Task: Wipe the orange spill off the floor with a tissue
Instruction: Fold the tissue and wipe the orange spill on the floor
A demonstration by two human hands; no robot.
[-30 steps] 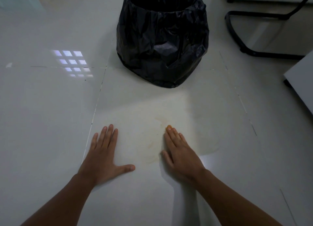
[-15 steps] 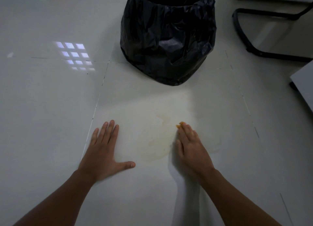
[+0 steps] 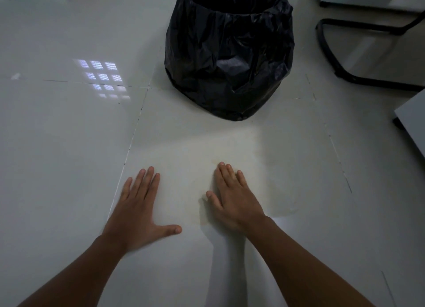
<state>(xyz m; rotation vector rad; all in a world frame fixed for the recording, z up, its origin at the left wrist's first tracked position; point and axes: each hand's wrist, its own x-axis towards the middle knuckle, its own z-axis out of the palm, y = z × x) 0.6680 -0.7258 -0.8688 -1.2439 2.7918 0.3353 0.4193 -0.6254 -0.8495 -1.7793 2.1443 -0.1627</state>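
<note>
I am looking down at a pale, glossy tiled floor (image 3: 69, 157) from the head view. At far left, a grid of small bright squares (image 3: 102, 78) is reflected on the tiles. A thin grout line (image 3: 132, 138) runs toward me, ending beside my left hand (image 3: 135, 212). That hand lies flat, palm down on the floor, four fingers (image 3: 147, 182) stretched forward and close together, the thumb splayed wide to the right. It holds nothing.

Between my two hands sits the orange spill (image 3: 195, 191), now only a faint yellowish stain on the tile, with a slightly darker edge close to the right thumb. A wider pale patch of the same tint spreads beyond and to the right of it.

My right hand (image 3: 234, 200) also rests palm down, fingers extended and nearly touching one another, the thumb held a little apart on the left. Its fingertips (image 3: 222, 166) touch the far edge of the stain. I see no tissue under or in either hand.

Beyond the hands stands a bin lined with a crumpled black bag (image 3: 230, 53), well apart from the spill. At far right are a black tubular chair base (image 3: 331, 60) and the corner of a grey cabinet (image 3: 411, 120).
</note>
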